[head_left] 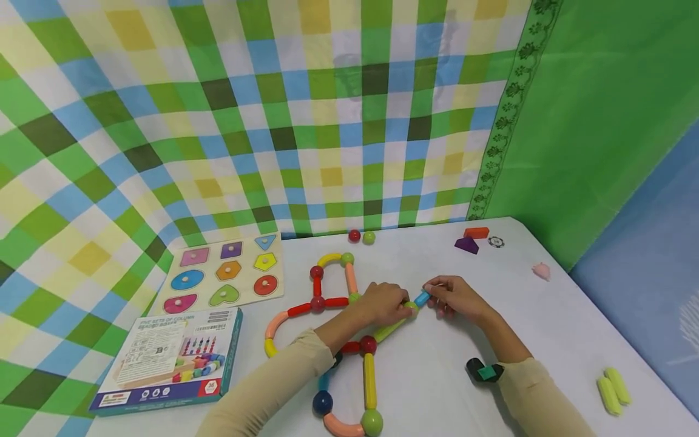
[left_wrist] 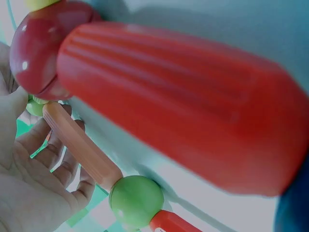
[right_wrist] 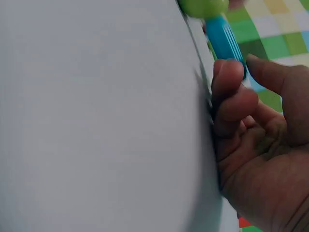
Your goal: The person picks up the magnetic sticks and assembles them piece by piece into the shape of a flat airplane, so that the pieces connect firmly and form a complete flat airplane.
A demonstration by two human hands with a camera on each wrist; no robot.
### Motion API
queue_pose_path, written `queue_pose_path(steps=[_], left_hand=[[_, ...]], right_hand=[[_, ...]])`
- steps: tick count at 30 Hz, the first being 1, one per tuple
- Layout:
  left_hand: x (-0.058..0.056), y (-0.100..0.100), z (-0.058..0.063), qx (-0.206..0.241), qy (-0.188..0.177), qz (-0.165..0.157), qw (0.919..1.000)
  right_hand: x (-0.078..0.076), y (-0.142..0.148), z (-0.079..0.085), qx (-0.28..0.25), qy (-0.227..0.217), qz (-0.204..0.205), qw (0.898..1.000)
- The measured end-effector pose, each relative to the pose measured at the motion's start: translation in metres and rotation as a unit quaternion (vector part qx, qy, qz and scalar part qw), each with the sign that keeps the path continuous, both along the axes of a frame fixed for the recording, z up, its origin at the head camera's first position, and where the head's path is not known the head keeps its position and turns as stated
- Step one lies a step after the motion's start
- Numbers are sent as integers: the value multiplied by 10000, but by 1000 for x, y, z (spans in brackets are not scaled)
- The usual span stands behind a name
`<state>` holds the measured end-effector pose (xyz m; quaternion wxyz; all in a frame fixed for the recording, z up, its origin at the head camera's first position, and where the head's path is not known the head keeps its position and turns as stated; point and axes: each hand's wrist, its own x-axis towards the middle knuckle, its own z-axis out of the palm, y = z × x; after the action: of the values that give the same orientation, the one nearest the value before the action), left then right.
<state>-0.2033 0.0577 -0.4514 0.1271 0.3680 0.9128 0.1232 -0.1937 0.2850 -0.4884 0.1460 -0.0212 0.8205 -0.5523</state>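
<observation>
Near the front edge of the white table (head_left: 546, 328), a chain of coloured rods and balls (head_left: 368, 370) runs back toward both hands. The left hand (head_left: 384, 303) curls over a green ball (head_left: 411, 307) at the chain's end. Just beyond it, the right hand (head_left: 455, 296) pinches a blue rod (head_left: 422, 298), long axis slanting right and away, its near end touching that ball. Farther left lies a shape puzzle board (head_left: 224, 276).

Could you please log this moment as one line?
right hand: pinches blue ribbed plastic stick | left hand: holds green plastic ball at stick's end | surface: white table
</observation>
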Motion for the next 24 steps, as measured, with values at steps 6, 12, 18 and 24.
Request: queue_pose_path(steps=[6, 12, 18, 24], left_hand=[[-5, -4, -9, -45, 8, 103, 9999], [-3, -5, -10, -43, 30, 118, 9999], [-1, -2, -6, -102, 162, 94, 9998], [-2, 1, -8, -183, 205, 131, 9995]], right_hand=[[-50, -4, 4, 506, 491, 37, 9975], [-109, -31, 21, 857, 1155, 656, 9874], [-157, -60, 32, 1544, 2069, 1353, 9566], [-182, -80, 23, 2193, 2387, 1605, 9323]])
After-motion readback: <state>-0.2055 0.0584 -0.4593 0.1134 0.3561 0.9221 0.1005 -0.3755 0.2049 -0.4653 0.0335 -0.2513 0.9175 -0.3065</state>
